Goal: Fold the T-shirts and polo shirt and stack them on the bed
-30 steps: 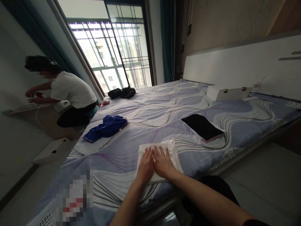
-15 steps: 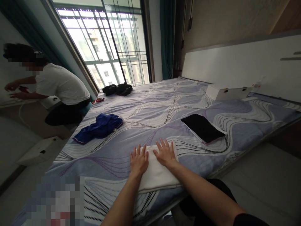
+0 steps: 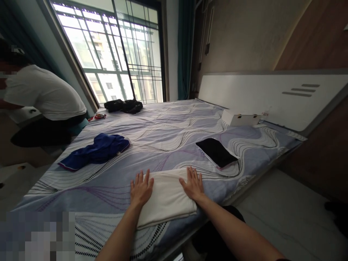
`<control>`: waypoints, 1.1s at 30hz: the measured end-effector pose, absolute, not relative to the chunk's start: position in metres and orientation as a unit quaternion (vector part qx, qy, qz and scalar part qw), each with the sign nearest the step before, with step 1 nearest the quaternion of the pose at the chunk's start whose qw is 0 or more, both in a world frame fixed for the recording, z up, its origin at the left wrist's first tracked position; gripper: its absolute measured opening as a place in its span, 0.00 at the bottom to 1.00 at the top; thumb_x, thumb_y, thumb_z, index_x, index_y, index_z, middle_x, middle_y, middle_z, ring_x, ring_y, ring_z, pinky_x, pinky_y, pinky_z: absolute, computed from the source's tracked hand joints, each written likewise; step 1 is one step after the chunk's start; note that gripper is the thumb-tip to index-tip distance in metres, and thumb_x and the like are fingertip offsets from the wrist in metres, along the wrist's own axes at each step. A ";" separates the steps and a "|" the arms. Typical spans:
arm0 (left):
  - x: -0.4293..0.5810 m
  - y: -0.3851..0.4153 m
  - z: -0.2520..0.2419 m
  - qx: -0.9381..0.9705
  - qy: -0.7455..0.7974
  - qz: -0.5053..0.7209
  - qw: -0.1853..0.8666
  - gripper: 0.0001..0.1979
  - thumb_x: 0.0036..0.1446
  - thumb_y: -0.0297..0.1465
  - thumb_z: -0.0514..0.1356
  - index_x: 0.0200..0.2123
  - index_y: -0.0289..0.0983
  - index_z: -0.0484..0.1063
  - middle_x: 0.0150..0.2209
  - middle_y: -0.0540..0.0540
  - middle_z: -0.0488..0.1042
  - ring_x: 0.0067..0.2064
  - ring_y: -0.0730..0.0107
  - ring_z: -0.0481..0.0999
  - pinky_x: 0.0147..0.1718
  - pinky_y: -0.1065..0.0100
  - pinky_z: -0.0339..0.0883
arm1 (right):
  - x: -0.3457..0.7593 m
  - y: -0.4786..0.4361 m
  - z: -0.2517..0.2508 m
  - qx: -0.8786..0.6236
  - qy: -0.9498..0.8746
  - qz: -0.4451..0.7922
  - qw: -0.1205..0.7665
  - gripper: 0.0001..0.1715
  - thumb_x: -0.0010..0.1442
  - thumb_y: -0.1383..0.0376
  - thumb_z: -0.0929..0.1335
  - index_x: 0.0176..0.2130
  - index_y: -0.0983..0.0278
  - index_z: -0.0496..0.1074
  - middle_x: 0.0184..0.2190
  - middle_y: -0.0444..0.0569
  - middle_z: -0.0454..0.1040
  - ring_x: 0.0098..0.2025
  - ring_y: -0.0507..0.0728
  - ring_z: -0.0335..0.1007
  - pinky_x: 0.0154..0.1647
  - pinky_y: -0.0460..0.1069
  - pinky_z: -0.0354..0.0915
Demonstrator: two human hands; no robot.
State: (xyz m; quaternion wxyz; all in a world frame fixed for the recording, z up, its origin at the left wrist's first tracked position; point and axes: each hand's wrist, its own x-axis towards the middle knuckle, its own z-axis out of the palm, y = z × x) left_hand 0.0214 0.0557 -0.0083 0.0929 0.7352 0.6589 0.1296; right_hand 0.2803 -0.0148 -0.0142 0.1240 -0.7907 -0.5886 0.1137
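Observation:
A folded white cloth (image 3: 165,197) lies on the bed (image 3: 174,127) near its front edge. My left hand (image 3: 141,187) rests flat on the cloth's left end, fingers stretched out. My right hand (image 3: 193,184) lies flat on its right end, fingers spread. Neither hand holds anything. A folded black garment (image 3: 216,152) lies just beyond and to the right of my right hand.
A crumpled blue garment (image 3: 95,150) lies on the bed's left side. Dark clothes (image 3: 123,106) sit at the far edge by the window. A white box (image 3: 240,118) rests near the headboard. A person in a white shirt (image 3: 40,96) crouches at the left beside the bed.
My hands have slid apart from the middle of the white cloth to its two ends, smoothing it. The view has shifted to the right.

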 end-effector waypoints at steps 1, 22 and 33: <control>0.019 0.054 -0.008 0.739 0.649 0.146 0.107 0.32 0.68 0.46 0.40 0.72 0.45 0.45 0.74 0.37 0.44 0.74 0.52 0.44 0.68 0.40 0.39 | 0.281 -0.014 -0.012 -0.791 -0.587 0.126 0.118 0.47 0.68 0.43 0.52 0.74 0.65 0.38 0.75 0.49 0.33 0.75 0.59 0.23 0.71 0.63 0.23; -0.032 -0.086 -0.020 0.818 0.422 0.320 0.224 0.18 0.63 0.32 0.55 0.54 0.42 0.77 0.60 0.45 0.73 0.72 0.57 0.51 0.67 0.46 0.55 | 0.227 -0.105 -0.004 -0.545 -0.828 0.101 0.084 0.41 0.67 0.45 0.61 0.72 0.56 0.51 0.74 0.47 0.40 0.74 0.72 0.24 0.69 0.72 0.22; -0.018 -0.091 0.000 0.817 0.464 0.305 0.157 0.18 0.55 0.24 0.50 0.33 0.44 0.81 0.46 0.47 0.83 0.67 0.60 0.63 0.70 0.45 0.46 | 0.211 -0.122 0.015 -0.539 -0.828 0.114 0.102 0.34 0.65 0.57 0.63 0.68 0.61 0.61 0.73 0.51 0.44 0.74 0.73 0.28 0.72 0.68 0.28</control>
